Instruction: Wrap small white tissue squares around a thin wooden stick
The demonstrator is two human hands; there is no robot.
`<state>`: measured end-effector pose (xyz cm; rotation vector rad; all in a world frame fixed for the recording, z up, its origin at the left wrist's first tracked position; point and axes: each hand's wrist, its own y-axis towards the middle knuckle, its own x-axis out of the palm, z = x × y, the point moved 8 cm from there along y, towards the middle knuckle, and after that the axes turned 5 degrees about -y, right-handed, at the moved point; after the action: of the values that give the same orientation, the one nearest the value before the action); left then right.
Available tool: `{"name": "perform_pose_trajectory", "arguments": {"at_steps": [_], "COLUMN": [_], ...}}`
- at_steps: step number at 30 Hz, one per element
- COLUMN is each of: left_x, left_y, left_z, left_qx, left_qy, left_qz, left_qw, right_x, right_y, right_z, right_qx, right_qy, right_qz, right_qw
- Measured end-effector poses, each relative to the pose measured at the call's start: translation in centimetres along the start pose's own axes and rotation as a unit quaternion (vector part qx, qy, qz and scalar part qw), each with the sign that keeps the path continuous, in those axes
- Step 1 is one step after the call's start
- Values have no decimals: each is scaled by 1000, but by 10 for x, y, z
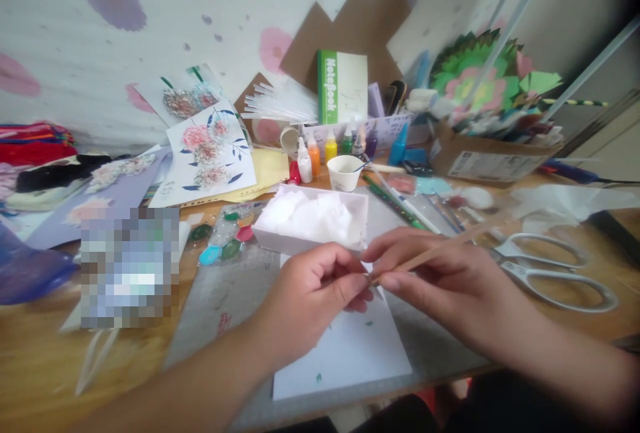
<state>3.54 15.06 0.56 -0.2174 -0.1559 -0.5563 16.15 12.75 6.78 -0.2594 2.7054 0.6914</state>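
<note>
Wooden table (40, 363) ran beneath everything on my feed, with a grey mat (205, 326) laid over its near part. Below the hands, a white sheet (345, 366) flecked with green lay on that mat. Above it, the left hand (317, 293) and right hand (445, 276) were close together, each in a narrow pinch on one slender tan strip (420, 258). Its near end sat between the two thumb tips, and its length slanted up and away over the right hand's fingers, blurring toward the far end. I judged that good handling called for light, even pressure: left thumb as anchor, right fingers making small adjustments, and the loose length well clear of the scissors (513, 265) just right of the right hand. Past the hands stood a white box (285, 238) of fluffy white material (310, 210); farther off, a paper cup (344, 178), then small coloured bottles (314, 156), and behind them a notebook (350, 83).
</note>
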Motion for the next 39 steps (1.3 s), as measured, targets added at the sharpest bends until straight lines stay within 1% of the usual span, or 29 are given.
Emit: {"name": "perform_pose_trajectory", "arguments": {"at_steps": [5, 8, 14, 24, 27, 32, 36, 39], "left_x": [-6, -7, -6, -6, -5, -1, -2, -2], "left_y": [1, 0, 0, 2, 2, 1, 1, 1], "left_z": [-1, -4, -5, -6, -6, -6, -8, -8], "left_qx": [16, 22, 19, 18, 17, 20, 18, 26], "left_qy": [-71, -87, -96, -112, -119, -136, -132, -130], "left_qz": [-7, -11, 1, 1, -5, -31, -20, -26], "left_qw": [997, 996, 995, 994, 993, 990, 991, 991], "right_x": [-4, -2, -4, -4, -4, -4, -4, -3], "right_y": [-1, -2, -4, -2, -2, -1, -2, -2], "right_z": [11, 14, 11, 6, 6, 7, 6, 6], "right_qx": [54, 64, 53, 33, 35, 37, 38, 43], "right_qy": [115, 141, 136, 101, 111, 118, 124, 124], "right_qz": [20, 12, 13, 15, 16, 21, 25, 25], "right_qw": [992, 988, 989, 994, 993, 992, 991, 991]}}
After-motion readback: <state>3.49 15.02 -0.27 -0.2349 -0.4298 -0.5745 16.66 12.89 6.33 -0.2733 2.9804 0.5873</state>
